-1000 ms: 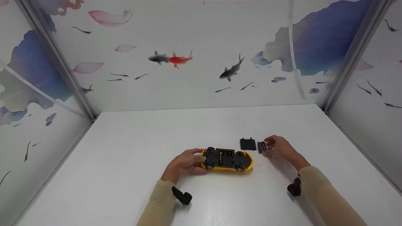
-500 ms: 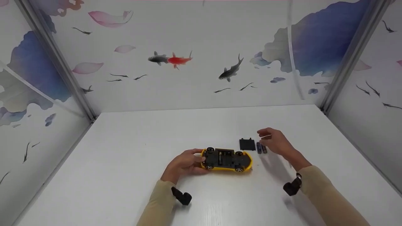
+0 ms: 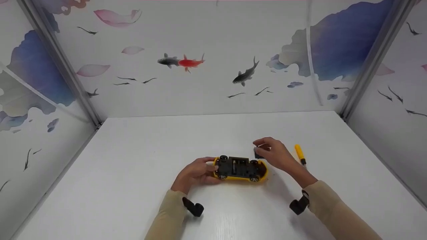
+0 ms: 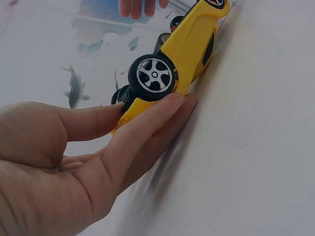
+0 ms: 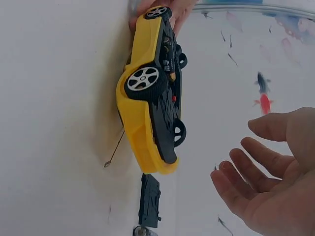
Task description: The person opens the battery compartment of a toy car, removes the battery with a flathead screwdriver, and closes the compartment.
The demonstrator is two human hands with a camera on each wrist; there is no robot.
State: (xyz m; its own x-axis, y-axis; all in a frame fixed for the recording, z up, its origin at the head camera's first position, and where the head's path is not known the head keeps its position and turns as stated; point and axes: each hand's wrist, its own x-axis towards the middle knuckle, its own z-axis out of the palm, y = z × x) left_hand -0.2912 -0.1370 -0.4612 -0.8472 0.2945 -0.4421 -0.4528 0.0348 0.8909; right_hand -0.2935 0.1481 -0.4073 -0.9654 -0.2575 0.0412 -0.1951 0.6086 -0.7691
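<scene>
My left hand point(image 3: 197, 170) grips the rear end of a yellow toy car point(image 3: 241, 180), thumb on its black underside and fingers along its body. The car lies wheels up, its battery compartment uncovered. One battery point(image 5: 169, 58) shows inside that compartment in the right wrist view. My right hand point(image 3: 275, 153) hovers past the car's other end with loosely bent fingers, nothing between them. Partly behind it is a black battery cover point(image 3: 257, 154), which stands apart from the hand in the right wrist view point(image 5: 149, 200). Beyond the cover, a shiny round battery end point(image 5: 143, 231) peeks in.
A screwdriver with a yellow handle point(image 3: 299, 153) lies to the right of my right hand, its shaft partly hidden by the forearm. The white table point(image 3: 140, 186) is bounded by printed panels point(image 3: 213, 96). A thin wire point(image 5: 114, 149) sticks out from the car.
My right hand has left the two batteries and shifted left over the black cover. The batteries are now hidden in the head view, and the screwdriver has come into sight. The left hand stays put.
</scene>
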